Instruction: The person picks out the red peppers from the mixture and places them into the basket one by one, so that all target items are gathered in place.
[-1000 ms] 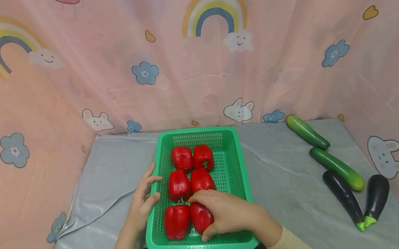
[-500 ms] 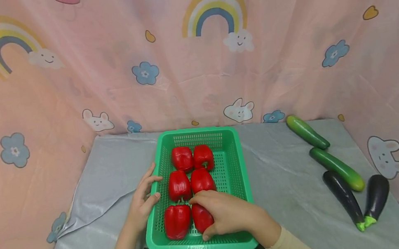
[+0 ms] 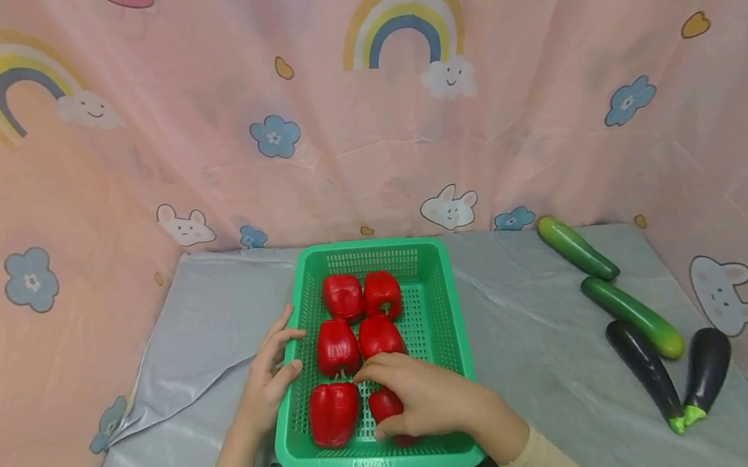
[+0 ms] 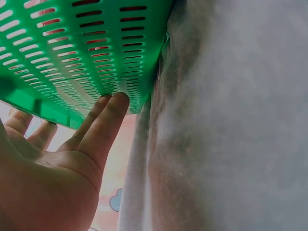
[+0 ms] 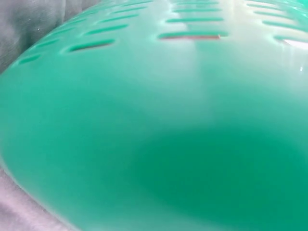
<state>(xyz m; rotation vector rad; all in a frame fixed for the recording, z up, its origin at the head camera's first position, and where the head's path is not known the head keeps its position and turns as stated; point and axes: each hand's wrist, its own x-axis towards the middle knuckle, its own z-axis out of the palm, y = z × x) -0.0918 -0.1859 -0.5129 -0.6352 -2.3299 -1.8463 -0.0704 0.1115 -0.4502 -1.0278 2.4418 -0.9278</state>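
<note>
In the head view, a green plastic basket point(image 3: 430, 351) holds several red bell peppers in two columns. My left hand point(image 3: 266, 379) rests on its left rim; in the left wrist view two straight fingers point(image 4: 103, 127) touch the slotted outer wall. Over the near end of the right column, my right hand point(image 3: 429, 394) reaches into the basket. Beneath its spread thumb and fingers lies a red bell pepper point(image 3: 385, 403), partly hidden, with a gap between it and the index fingertip. Another bell pepper point(image 3: 335, 415) sits beside it. The right wrist view shows mostly the basket's wall point(image 5: 192, 96).
Two zucchini point(image 3: 577, 247) and two eggplants point(image 3: 643, 368) lie at the right of the grey cloth point(image 3: 524, 371). A pink patterned curtain point(image 3: 354, 181) stands behind the table and along both sides. The basket's right strip shows bare mesh.
The near right bell pepper has shifted right and sits further under my right hand, with a wider gap to its left neighbour. My left hand stays on the rim.
</note>
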